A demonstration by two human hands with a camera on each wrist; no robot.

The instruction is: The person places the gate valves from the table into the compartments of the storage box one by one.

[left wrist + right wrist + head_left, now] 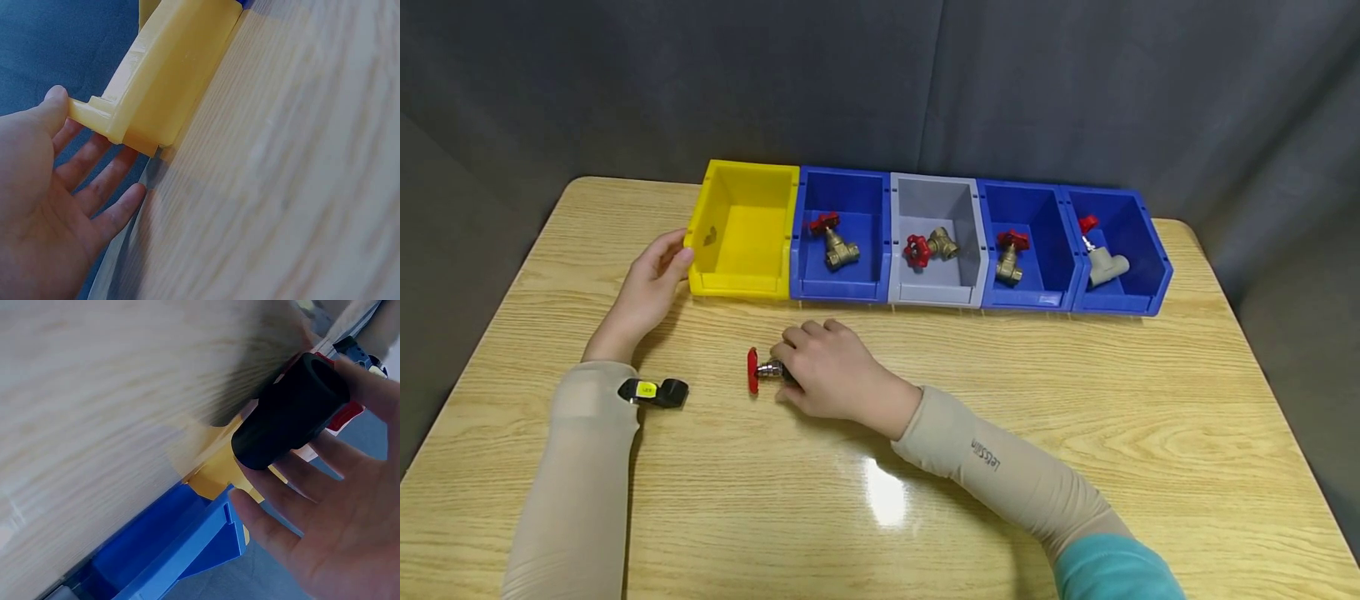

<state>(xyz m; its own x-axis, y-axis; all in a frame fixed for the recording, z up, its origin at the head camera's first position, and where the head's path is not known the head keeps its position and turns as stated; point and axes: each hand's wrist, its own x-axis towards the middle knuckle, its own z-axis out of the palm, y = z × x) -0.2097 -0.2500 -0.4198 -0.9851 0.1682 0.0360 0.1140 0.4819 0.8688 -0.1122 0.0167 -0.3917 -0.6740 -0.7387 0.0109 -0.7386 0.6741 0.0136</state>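
My right hand (pixel 831 371) holds a valve with a red handwheel (pixel 752 371) and a metal stem, low over the table. In the right wrist view its black tubular body (pixel 290 412) lies between thumb and fingers, the handwheel partly hidden behind it. My left hand (pixel 655 279) is at the left side of the yellow bin (pixel 743 285). Seen from the left wrist, the thumb (pixel 55 106) and fingers pinch that bin's projecting rim (pixel 90 114). Nothing lies inside the yellow bin except a dark mark on its wall.
Right of the yellow bin, a blue bin (pixel 840 290), a grey bin (pixel 936 294) and two more blue bins (pixel 1048 298) stand joined in a row. Brass valves (pixel 841 252) with red handwheels lie in three; the rightmost holds a pale plastic valve (pixel 1107 267). A dark curtain (pixel 880 83) hangs behind.
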